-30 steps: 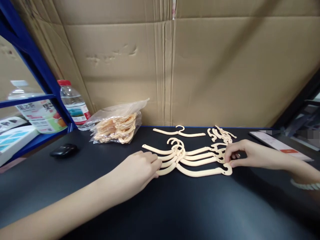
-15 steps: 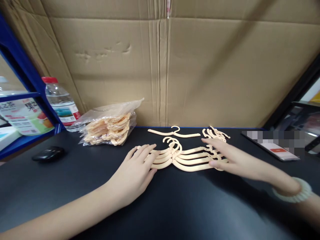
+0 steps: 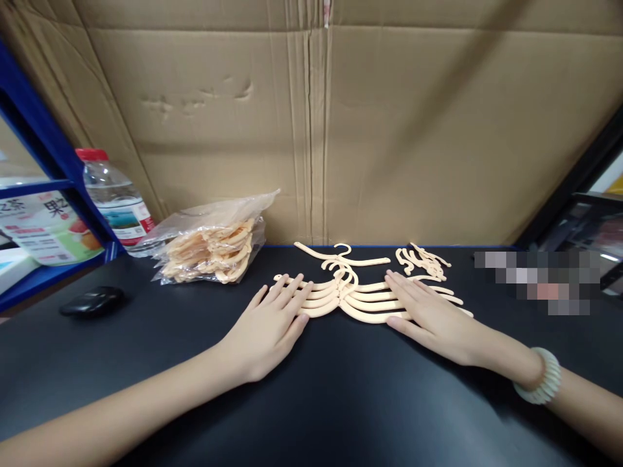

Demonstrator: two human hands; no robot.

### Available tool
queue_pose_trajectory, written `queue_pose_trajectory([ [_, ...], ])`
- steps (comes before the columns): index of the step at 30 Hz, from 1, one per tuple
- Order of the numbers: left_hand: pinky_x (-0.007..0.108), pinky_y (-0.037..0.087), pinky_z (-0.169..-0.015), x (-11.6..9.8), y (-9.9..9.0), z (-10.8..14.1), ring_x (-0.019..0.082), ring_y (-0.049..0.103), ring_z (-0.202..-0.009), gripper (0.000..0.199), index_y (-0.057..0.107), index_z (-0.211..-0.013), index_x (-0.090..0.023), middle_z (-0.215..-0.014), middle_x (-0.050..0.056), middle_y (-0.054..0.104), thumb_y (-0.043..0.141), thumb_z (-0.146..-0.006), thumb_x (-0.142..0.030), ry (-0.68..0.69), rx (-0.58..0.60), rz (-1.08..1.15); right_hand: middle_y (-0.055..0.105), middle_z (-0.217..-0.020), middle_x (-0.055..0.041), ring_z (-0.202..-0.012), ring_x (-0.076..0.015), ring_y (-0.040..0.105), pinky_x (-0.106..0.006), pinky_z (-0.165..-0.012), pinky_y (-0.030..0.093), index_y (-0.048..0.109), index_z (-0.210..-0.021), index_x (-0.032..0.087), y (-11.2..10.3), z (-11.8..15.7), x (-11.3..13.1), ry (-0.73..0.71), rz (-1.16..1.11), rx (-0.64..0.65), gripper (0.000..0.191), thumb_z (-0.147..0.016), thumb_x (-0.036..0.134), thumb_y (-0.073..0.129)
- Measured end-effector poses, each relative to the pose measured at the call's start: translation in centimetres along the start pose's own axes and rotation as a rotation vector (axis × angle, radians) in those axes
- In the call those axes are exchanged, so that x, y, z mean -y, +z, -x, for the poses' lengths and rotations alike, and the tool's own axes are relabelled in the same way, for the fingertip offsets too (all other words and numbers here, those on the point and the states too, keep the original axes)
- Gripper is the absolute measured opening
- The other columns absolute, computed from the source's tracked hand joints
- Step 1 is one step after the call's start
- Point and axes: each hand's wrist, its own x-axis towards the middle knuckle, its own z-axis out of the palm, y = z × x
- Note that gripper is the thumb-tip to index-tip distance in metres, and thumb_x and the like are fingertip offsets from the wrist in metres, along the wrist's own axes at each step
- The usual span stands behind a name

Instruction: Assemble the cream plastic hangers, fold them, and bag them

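Observation:
Several cream hangers [image 3: 370,306] lie in an overlapping row on the black table, their hooks bunched at the middle. My left hand [image 3: 270,318] rests flat over their left arms, fingers stretched and a little apart. Over the right arms lies my right hand [image 3: 433,318], also flat, with the thumb at the nearest hanger's edge. The hanger ends stick out past its back. Just behind the row, a single hanger [image 3: 363,262] lies slightly tilted, its left end farther back. A small heap of cream hook-shaped pieces [image 3: 423,261] sits behind my right hand.
A clear plastic bag [image 3: 209,250] of cream pieces stands at the back left, beside a water bottle [image 3: 119,201]. A black mouse [image 3: 92,301] lies at the left. Cardboard [image 3: 219,123] walls off the back; a blue shelf [image 3: 36,117] borders the left. A blurred-out patch covers the far right.
My right hand has moved left and settled flat on the hangers' right arms. The row has shifted slightly away from me, and the single hanger behind it has tilted.

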Motion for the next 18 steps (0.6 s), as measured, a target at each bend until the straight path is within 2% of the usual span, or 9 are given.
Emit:
queue_pose_trajectory([
  [7,0.054,0.025,-0.113,0.2,0.3,0.0,0.028,0.018,-0.144,0.055,0.025,-0.15,-0.02,-0.156,0.008,0.023,0.024,-0.1,-0.042,-0.016,-0.002,-0.002,0.019,-0.154,-0.0167,-0.143,-0.0301,0.018,-0.051,-0.117,0.016,0.025,-0.149,0.003,0.0,-0.5,-0.2,-0.022,0.058,0.017,0.081,-0.093,0.061,0.028],
  [11,0.055,0.024,-0.113,0.5,0.8,0.0,0.029,0.017,-0.144,0.056,0.025,-0.15,-0.02,-0.156,0.008,0.023,0.027,-0.099,-0.044,-0.034,-0.042,-0.003,0.022,-0.154,-0.0165,-0.144,-0.0294,0.018,-0.051,-0.117,0.017,0.026,-0.149,0.005,0.2,-0.4,-0.6,-0.048,0.093,-0.032,0.079,-0.093,0.061,0.03],
  [14,0.057,0.025,-0.112,0.1,0.3,0.1,0.031,0.021,-0.143,0.054,0.029,-0.147,-0.021,-0.154,0.011,0.03,0.036,-0.097,-0.039,0.021,-0.225,0.03,0.026,-0.154,-0.0158,-0.144,-0.03,0.019,-0.054,-0.116,0.021,0.031,-0.147,0.01,0.0,-0.3,-0.6,-0.091,0.105,-0.179,0.07,-0.094,0.056,0.034],
  [16,0.053,0.034,-0.109,-0.7,-0.8,0.7,0.031,0.033,-0.138,0.05,0.035,-0.143,-0.023,-0.147,0.012,0.042,0.043,-0.095,-0.031,0.127,-0.392,0.101,0.029,-0.153,-0.0146,-0.143,-0.0292,0.022,-0.054,-0.114,0.024,0.034,-0.145,0.015,-0.5,-0.3,-0.3,-0.118,0.086,-0.321,0.059,-0.096,0.049,0.035],
  [18,0.044,0.046,-0.1,-1.7,-2.2,2.2,0.027,0.051,-0.122,0.044,0.042,-0.137,-0.026,-0.131,0.01,0.056,0.048,-0.093,-0.026,0.24,-0.508,0.205,0.032,-0.151,-0.0126,-0.141,-0.0284,0.027,-0.052,-0.112,0.03,0.038,-0.142,0.021,-1.5,0.0,0.1,-0.154,0.05,-0.482,0.05,-0.097,0.041,0.038],
])
